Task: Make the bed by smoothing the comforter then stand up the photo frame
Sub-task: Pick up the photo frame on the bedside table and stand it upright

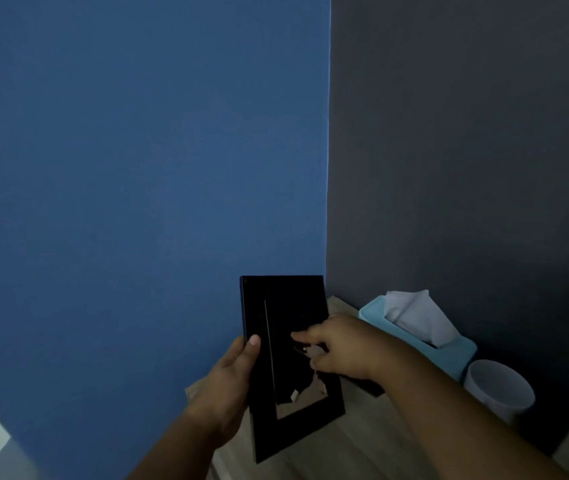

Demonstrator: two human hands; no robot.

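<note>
Left hand (228, 375) grips photo frame (286, 296) edge; right hand (341, 344) pinches at its back.

Blue wall (137, 168), dark grey wall (466, 150), pale wooden tabletop (362, 445), dim light

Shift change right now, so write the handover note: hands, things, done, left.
Left hand grips the photo frame by its left edge, above the table, back facing the camera.
Right hand is at the stand flap on the frame's back; whether it pinches it is unclear.
Tissue box and white cup stand on the table to the right.
Done: frame is in hand. The bed is out of view, so the comforter cannot be checked.
Left: open the stand, set the frame upright.
</note>
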